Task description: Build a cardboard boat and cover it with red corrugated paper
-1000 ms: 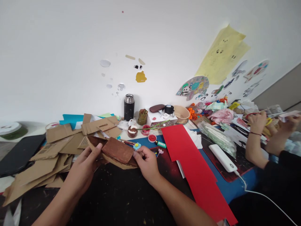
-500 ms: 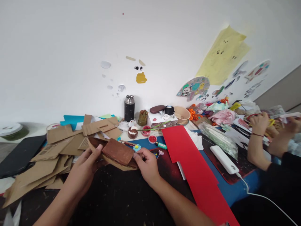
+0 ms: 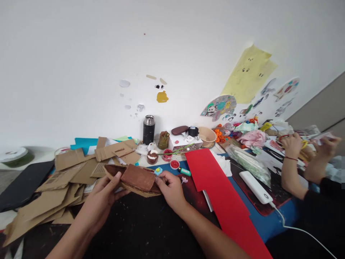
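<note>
A small boat-shaped cardboard model [image 3: 151,194] is held up over the dark mat, tapering to a point at its left end. Across its middle lies a brown-painted rectangular cardboard piece [image 3: 138,177]. My left hand [image 3: 105,190] grips the model's left part, thumb on top and fingers beneath. At the right end my right hand [image 3: 170,187] is closed on it, thumb and fingers pinching the edge. Just above that thumb shows a blue and yellow flower-shaped piece [image 3: 158,171]; whether my hand touches it I cannot tell.
Cut cardboard [image 3: 51,194] is piled on the left, by scissors [image 3: 18,250]. Behind are a black flask [image 3: 149,131] and small paint pots [image 3: 174,164]. A red sheet [image 3: 215,187] lies right, then a white corded device [image 3: 255,187]. Another person's hands [image 3: 292,147] work at far right.
The view has tilted up slightly, so things sit lower at the back. Both hands keep hold of the cardboard boat, its brown top now turned a little more toward me.
</note>
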`<state>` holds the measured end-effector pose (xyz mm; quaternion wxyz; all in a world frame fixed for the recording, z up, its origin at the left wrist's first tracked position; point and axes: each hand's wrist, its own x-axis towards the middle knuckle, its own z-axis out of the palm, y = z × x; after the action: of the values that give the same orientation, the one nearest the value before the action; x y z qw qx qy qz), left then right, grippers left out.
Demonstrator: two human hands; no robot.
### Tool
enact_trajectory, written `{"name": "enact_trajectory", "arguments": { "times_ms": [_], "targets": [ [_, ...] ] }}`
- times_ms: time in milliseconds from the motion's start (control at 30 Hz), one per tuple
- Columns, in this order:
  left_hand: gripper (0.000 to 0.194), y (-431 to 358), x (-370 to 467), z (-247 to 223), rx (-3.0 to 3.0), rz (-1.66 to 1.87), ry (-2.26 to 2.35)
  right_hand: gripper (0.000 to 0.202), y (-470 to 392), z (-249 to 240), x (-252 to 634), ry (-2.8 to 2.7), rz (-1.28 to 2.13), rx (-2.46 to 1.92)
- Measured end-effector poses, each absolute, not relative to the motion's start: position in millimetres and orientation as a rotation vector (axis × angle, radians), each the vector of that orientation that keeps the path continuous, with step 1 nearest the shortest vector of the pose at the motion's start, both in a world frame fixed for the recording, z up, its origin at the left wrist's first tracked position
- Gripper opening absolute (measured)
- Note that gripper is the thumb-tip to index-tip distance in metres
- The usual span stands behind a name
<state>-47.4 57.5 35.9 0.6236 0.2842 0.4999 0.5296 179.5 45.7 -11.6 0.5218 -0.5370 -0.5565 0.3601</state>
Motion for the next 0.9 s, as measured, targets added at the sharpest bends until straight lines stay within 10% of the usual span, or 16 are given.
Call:
{"name": "enact_trajectory", "arguments": {
  "times_ms": [900],
  "targets": [
    [0.025, 60, -47, 20, 0.436, 1.182, 0.984, 0.023, 87, 6, 199, -1.586, 0.647, -1.273]
  ]
}}
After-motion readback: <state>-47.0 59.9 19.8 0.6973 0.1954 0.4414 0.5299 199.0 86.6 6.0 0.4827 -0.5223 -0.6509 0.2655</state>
